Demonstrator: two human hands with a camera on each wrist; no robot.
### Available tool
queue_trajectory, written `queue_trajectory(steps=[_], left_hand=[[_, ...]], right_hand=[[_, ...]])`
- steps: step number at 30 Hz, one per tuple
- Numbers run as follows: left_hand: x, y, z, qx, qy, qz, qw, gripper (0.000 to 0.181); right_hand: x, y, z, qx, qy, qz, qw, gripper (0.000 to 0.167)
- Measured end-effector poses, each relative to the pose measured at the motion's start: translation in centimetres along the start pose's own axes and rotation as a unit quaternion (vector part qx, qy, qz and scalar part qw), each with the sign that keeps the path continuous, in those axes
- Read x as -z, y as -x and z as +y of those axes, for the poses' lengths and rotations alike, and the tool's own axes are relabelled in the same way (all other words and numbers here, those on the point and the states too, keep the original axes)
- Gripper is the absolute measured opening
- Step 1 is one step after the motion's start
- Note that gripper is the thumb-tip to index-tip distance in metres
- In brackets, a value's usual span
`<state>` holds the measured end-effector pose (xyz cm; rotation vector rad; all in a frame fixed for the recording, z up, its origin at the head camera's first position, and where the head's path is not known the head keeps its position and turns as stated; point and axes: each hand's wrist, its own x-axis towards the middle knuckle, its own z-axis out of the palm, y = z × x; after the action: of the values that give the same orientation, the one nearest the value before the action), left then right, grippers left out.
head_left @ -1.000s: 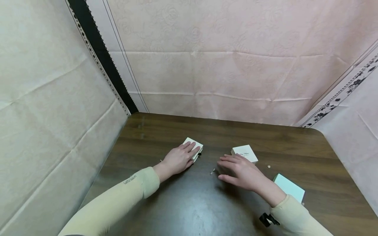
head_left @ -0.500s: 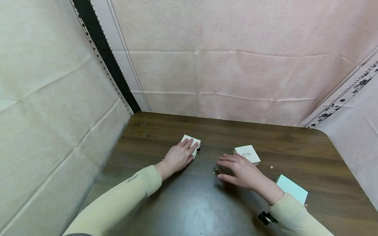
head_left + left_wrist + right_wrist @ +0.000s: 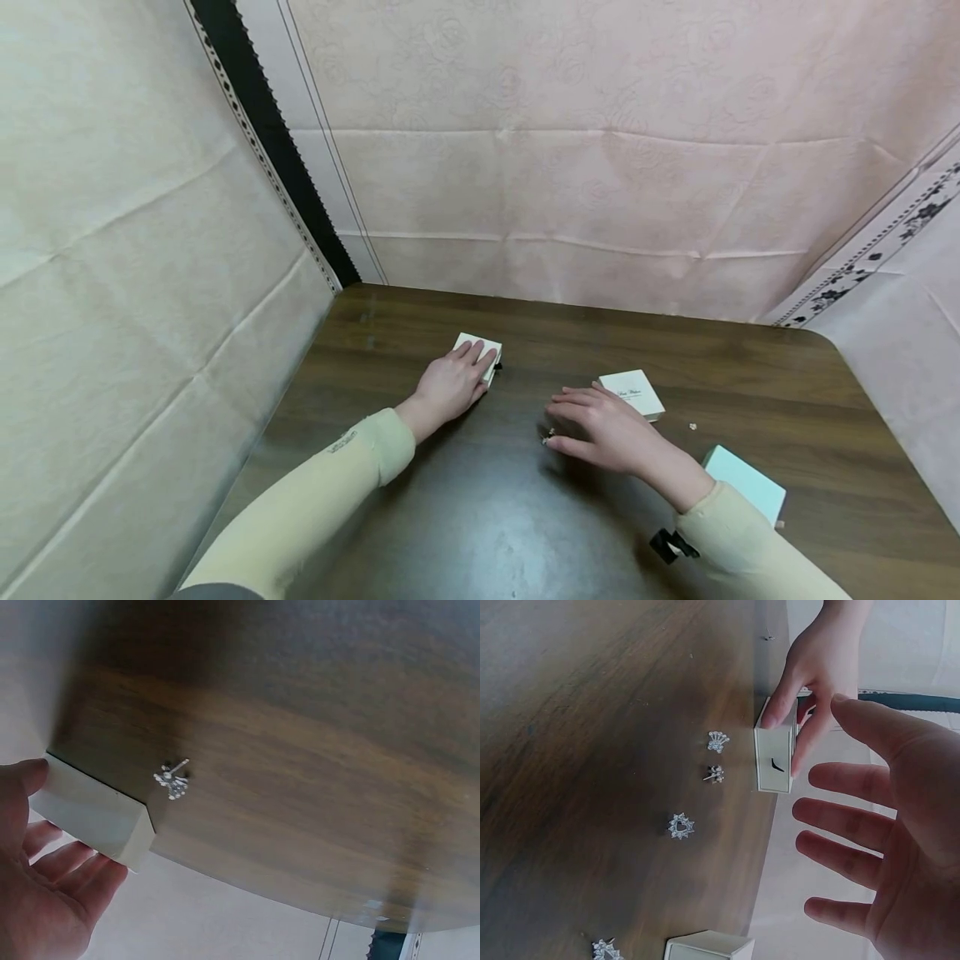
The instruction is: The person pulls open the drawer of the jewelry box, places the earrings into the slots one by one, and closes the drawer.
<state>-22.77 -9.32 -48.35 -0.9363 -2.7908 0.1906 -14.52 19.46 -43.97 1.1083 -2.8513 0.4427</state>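
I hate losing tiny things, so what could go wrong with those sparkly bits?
The right hand has its fingers spread close to some sparkly bits, so it might knock one away.

The left hand grips the left box; if the box slid, it could bump the bits near it.

One bit lies alone between the right box and the mint box, so it might be forgotten.

On the table (image 3: pixel 450 517), at the head view's centre, a first box (image 3: pixel 488 343) lies under the left hand (image 3: pixel 447 389); a second box (image 3: pixel 633 393) lies to its right, behind the right hand (image 3: pixel 609 429). Lower right lies a third box (image 3: pixel 747 482), a jewellery piece (image 3: pixel 693 427) between it and the second.
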Motion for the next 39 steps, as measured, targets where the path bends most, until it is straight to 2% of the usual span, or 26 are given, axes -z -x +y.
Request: queue_trajectory(steps=[12, 21, 32, 39], left_hand=[[-0.7, -0.4, -0.9, -0.006, -0.002, -0.004, 1.0000, 0.060], [-1.2, -0.8, -1.3, -0.005, 0.001, 0.013, 0.9999, 0.059], [-1.3, -1.4, -2.1, 0.012, 0.001, 0.013, 0.9999, 0.060], [-1.2, -1.5, -2.2, 0.013, 0.020, 0.009, 0.9997, 0.059]], right_hand=[[-0.2, -0.5, 0.2, 0.001, -0.001, -0.001, 1.0000, 0.046], [-0.3, -1.1, 0.4, 0.001, 0.001, -0.008, 1.0000, 0.045], [0.5, -3.5, 0.9, 0.018, 0.012, -0.008, 0.9997, 0.043], [1.5, -5.7, 1.6, -0.002, 0.006, -0.024, 0.9997, 0.044]])
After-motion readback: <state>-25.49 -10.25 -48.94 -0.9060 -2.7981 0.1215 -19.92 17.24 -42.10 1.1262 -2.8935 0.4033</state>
